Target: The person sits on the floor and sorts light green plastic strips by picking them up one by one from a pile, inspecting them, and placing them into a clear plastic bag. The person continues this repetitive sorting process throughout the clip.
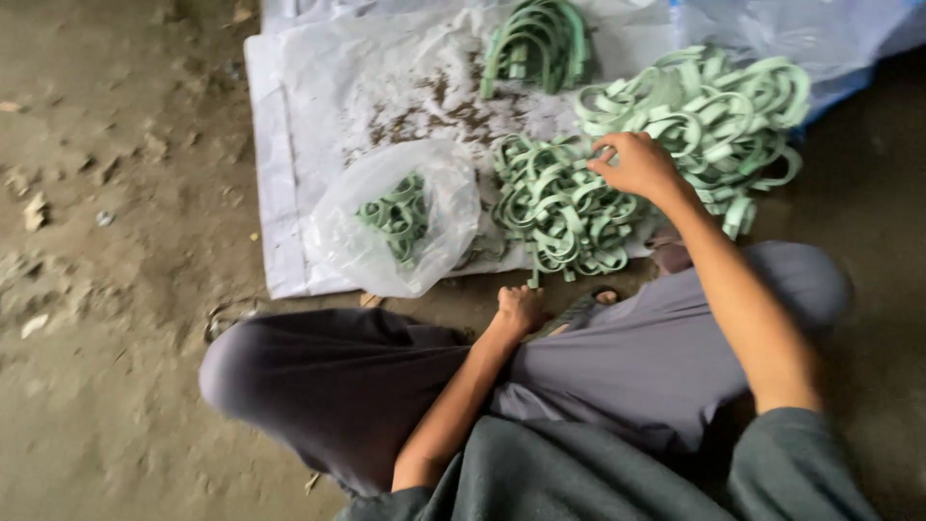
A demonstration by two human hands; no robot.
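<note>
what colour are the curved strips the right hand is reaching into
Pale green, seen best in the head view, where the right hand rests on the pile of curved strips.

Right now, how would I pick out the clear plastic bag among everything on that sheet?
Start at the white sheet on the dirt floor. The clear bag lies at its near edge, left of the loose pile of green strips. It alone wraps its few strips in plastic.

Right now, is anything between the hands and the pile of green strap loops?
Nothing visible for the right hand: it already rests on the green strap loops. The left hand sits near the knee, only bare floor between it and the pile.
</note>
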